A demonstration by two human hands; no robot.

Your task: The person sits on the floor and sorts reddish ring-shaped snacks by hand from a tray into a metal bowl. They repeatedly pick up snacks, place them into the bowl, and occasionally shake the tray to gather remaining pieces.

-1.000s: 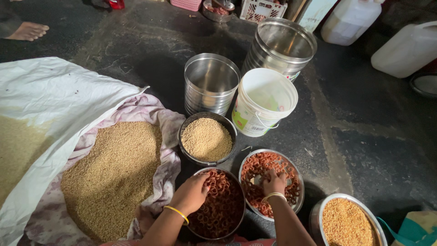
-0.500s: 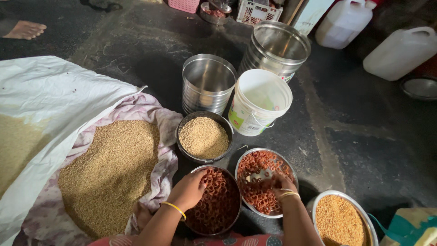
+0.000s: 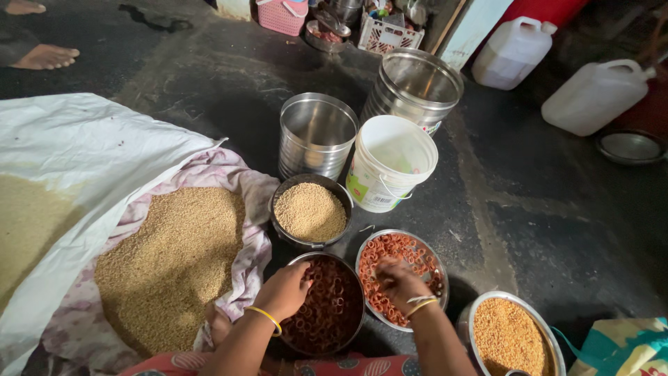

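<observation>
- While grain lies heaped on a crumpled cloth (image 3: 236, 271) beside it, the left hand (image 3: 285, 291) rests curled on the dark round pot (image 3: 327, 310) of reddish ring snacks; whether its grip holds any, I cannot tell.
- Right of it, the right hand (image 3: 400, 284) presses loosely open-fingered into ridged rings on a shiny steel plate (image 3: 400, 278).

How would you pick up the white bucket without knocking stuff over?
Take the white bucket by its thin wire handle, which hangs down the front wall. It stands upright, open and looks empty. Come from above or the right: two steel tins crowd its left and back, and a grain bowl sits at its lower left.
</observation>
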